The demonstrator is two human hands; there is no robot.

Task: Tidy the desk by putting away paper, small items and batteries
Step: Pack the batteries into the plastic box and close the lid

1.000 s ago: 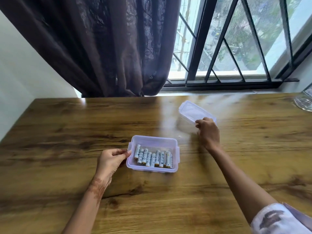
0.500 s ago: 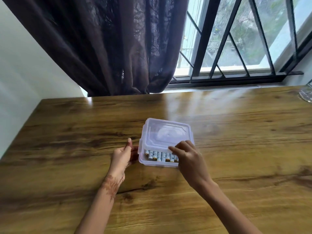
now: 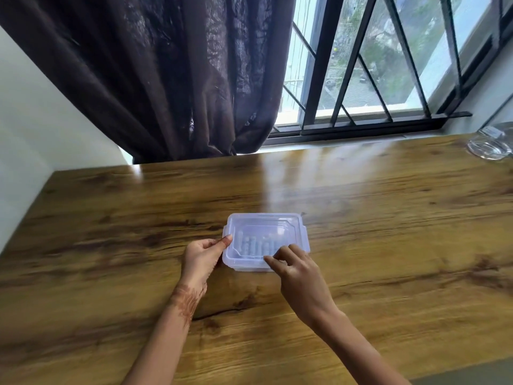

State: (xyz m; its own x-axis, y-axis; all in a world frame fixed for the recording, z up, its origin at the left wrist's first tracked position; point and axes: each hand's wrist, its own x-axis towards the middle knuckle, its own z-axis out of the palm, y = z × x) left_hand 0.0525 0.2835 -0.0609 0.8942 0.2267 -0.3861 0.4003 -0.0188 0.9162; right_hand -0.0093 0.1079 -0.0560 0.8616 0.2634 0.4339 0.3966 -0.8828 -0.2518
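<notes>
Obs.: clear plastic storage box (image 3: 251, 266) sits near the middle of the wooden desk (image 3: 388, 232), its translucent lid (image 3: 265, 234) laid on top. Batteries (image 3: 254, 243) show through the lid only as a blurred row of pale cylinders; count not readable.

Hands: left hand (image 3: 204, 255) pinches the box's left edge, thumb tip on the lid rim and the fingers curled against the side wall. Right hand (image 3: 294, 269) rests its fingertips on the lid's near right corner, fingers bent, apparently pressing down. Both hands are in contact with the box and stand apart from each other.

Step (judged): seating the lid. Whether it is fully snapped down cannot be told; the side clip flaps look flush, but motion blur hides the seam.

Risks:
- Pressure at one corner alone could leave the far edge of the lid riding high, so the lid would pop off on lifting and the batteries spill out.
- Desk top is glossy laminate, so the box may skate under a sideways push if the left hand's pinch slackens.
- A fingertip could be nipped under a flap as it closes.

Materials: box and lid are thin, slightly bluish plastic, rounded rectangle, with a recessed panel moulded in the lid. Desk has printed oak grain with dark knots and strong window glare. A clear glass dish (image 3: 490, 147) stands at the far right edge, well apart. Dark brown curtain (image 3: 166, 79) hangs behind, matte and crinkled.
</notes>
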